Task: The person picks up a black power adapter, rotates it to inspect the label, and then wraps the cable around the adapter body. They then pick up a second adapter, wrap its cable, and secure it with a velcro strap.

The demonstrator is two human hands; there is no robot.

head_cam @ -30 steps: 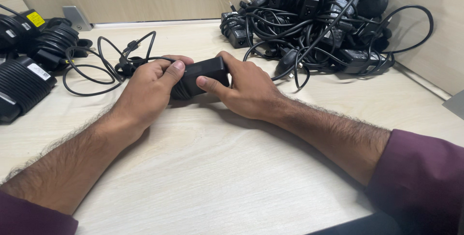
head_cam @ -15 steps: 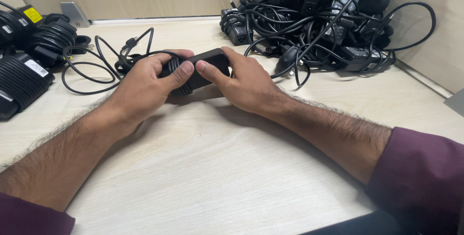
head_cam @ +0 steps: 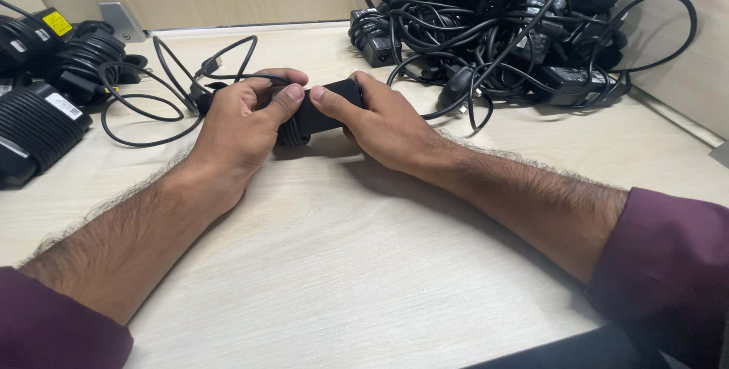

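Note:
A black power adapter brick (head_cam: 328, 108) sits between both hands, just above the pale wooden tabletop (head_cam: 364, 263). My left hand (head_cam: 247, 122) grips its left end, thumb on top, with cable turns under the fingers. My right hand (head_cam: 380, 122) holds the right end, thumb lying along the top. The adapter's thin black cable (head_cam: 163, 84) trails in loose loops to the left behind my left hand.
A tangled heap of black adapters and cables (head_cam: 516, 27) fills the back right corner. Wound adapters (head_cam: 45, 111) lie at the left edge, one with a yellow tag (head_cam: 57, 23). A grey bracket (head_cam: 120, 20) stands against the back wall.
Both hands have turned the adapter slightly and shifted their thumbs onto its top. The loose cable loop on the left has changed shape a little.

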